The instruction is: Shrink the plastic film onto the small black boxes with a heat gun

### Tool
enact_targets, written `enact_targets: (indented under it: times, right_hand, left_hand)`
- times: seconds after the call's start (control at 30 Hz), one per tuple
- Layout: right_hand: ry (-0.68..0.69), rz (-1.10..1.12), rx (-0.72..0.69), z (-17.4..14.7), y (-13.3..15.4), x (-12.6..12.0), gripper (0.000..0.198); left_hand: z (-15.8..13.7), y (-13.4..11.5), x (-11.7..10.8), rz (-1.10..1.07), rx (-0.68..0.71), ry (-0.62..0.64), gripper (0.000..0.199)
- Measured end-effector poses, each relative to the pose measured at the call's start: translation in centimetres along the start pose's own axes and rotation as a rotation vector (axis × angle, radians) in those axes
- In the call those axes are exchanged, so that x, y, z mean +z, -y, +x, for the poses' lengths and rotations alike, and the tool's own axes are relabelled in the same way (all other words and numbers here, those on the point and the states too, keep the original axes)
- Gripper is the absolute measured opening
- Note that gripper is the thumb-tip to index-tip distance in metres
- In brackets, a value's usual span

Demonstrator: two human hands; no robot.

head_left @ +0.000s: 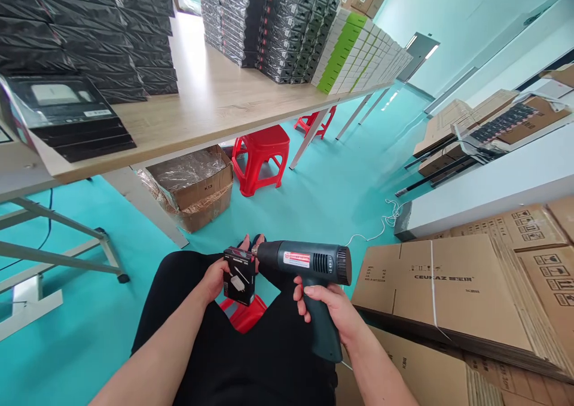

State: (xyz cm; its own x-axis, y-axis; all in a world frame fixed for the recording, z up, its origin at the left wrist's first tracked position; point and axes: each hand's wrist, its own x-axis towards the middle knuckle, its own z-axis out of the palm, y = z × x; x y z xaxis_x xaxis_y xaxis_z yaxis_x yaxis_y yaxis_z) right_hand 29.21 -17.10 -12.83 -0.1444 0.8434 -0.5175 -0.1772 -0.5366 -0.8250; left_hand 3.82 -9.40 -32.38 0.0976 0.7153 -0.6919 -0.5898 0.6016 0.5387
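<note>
My right hand [327, 304] is wrapped round the grip of a dark green heat gun [314, 261], which lies level with its nozzle toward the left. In my left hand [216, 280] is a small black box [239, 277] with a white device and a pen-like item printed on its front. The box is held upright, its upper right edge close by the nozzle. Whether nozzle and box touch, I cannot tell. Both things are above my lap. The fingers behind the box are hidden.
A wooden table [210, 104] bears tall stacks of film-wrapped black boxes [289, 29] and white-and-green boxes [345, 53]. Red stools [264, 155] and an open carton [197, 185] stand beneath it. Flattened cartons [439, 298] are piled at the right. A white cable [379, 229] lies on the floor.
</note>
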Motion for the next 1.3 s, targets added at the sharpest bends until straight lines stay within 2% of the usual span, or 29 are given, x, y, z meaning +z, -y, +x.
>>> enact_targets:
  times: [0.1, 0.2, 0.37, 0.47, 0.57, 0.63, 0.8, 0.87, 0.93, 1.03, 1.13, 1.23, 1.3]
  right_hand:
    - [0.058, -0.047, 0.014, 0.1, -0.1, 0.9, 0.028]
    - [0.114, -0.097, 0.033, -0.2, -0.5, 1.5, 0.028]
    - [0.238, -0.213, 0.137, -1.9, -1.8, 1.0, 0.024]
    - [0.181, -0.243, 0.171, -3.1, -2.6, 0.3, 0.021]
    - [0.090, -0.190, 0.170, -3.8, -3.3, 0.2, 0.025]
    - [0.084, -0.142, 0.174, -3.8, -3.7, 0.5, 0.028]
    - [0.035, -0.047, 0.101, -3.3, -4.3, 1.2, 0.030]
    - [0.089, -0.032, 0.140, -3.4, -4.2, 0.9, 0.031]
    - [0.225, -0.034, 0.208, -3.7, -3.8, 0.1, 0.033]
    - [0.345, -0.070, 0.257, -3.5, -3.0, -1.5, 0.033]
    - [0.227, -0.108, 0.207, -1.4, -2.1, -2.3, 0.031]
    - [0.026, -0.115, 0.066, 1.8, -1.2, -1.4, 0.028]
    - [-0.027, -0.078, -0.005, 3.5, -0.6, 0.1, 0.027]
  left_hand:
    - [0.0, -0.3, 0.0, -0.040, -0.005, 0.011, 0.012]
    - [0.1, -0.8, -0.1, -0.117, 0.003, -0.001, 0.011]
    - [0.5, -1.4, -0.7, -0.239, 0.020, -0.064, 0.009]
    - [0.8, -1.6, -0.9, -0.280, 0.019, -0.082, 0.012]
    - [0.9, -1.7, -0.9, -0.310, 0.008, -0.072, 0.018]
    - [1.0, -1.6, -0.8, -0.316, 0.005, -0.076, 0.019]
    - [0.7, -1.7, -0.6, -0.314, 0.043, -0.067, 0.017]
    - [0.3, -1.9, -0.6, -0.300, 0.059, -0.043, 0.018]
    - [-0.4, -2.3, -0.4, -0.263, 0.035, 0.020, 0.026]
    - [-1.8, -3.0, 0.0, -0.250, -0.096, 0.235, 0.049]
    - [-3.0, -3.3, 0.4, -0.299, -0.224, 0.429, 0.068]
    - [-3.4, -3.2, 0.4, -0.293, -0.264, 0.429, 0.062]
    - [-3.2, -3.0, 0.3, -0.272, -0.255, 0.387, 0.053]
